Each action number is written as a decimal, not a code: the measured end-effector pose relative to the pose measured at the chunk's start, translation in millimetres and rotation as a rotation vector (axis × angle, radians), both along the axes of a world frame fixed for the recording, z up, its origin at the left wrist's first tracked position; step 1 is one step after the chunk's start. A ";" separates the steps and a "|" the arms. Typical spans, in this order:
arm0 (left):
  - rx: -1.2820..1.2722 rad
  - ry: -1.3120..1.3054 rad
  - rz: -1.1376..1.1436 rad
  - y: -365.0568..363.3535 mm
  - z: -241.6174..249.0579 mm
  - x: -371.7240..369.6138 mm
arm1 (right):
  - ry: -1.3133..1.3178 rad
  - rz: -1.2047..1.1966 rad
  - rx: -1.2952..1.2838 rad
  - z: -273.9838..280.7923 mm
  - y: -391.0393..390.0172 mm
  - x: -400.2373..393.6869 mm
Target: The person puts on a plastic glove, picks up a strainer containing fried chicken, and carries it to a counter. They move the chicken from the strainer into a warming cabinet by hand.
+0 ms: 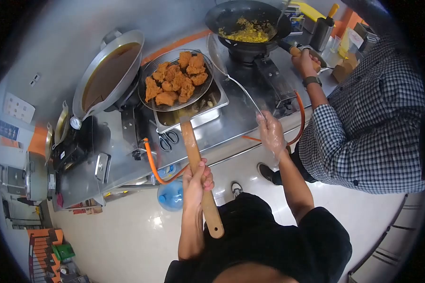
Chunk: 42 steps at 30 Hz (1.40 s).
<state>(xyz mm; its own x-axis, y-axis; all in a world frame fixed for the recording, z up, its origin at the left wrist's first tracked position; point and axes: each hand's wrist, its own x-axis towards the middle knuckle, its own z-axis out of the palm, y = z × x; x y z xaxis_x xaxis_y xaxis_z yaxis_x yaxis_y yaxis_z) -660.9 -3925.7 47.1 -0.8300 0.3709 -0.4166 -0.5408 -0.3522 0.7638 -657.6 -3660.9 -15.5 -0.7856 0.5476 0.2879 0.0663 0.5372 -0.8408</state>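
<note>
My left hand [197, 181] is wrapped round the wooden handle of a wide mesh skimmer [151, 101]. Pieces of fried chicken [172, 80] lie in its basket, which is over a rectangular metal pan [210, 112] with liquid in it. In a clear plastic glove, my right hand [271, 134] grips the thin handle of a long metal strainer [216, 54]. The strainer's head leans up just right of the chicken. Black-handled scissors [166, 139] lie on the steel counter below the pan.
On the left stands a large wok of brown oil [111, 78] with a thermometer [75, 123] at its rim. A co-worker in a checked shirt [373, 127] stands at right, one hand holding the handle of a black wok [217, 28] of yellow food. Orange hoses [152, 165] hang at the counter's front.
</note>
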 end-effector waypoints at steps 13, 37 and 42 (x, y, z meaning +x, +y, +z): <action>-0.050 0.004 -0.044 -34.9 -3.5 13.0 | 0.026 0.031 -0.054 -17.8 -1.4 4.6; -0.575 0.333 0.208 -70.4 -9.1 -68.5 | -0.640 0.076 0.366 -70.8 -0.3 -100.1; -0.676 0.556 0.384 -83.3 -23.9 -172.1 | -0.158 -0.047 -0.107 -43.5 21.8 -158.8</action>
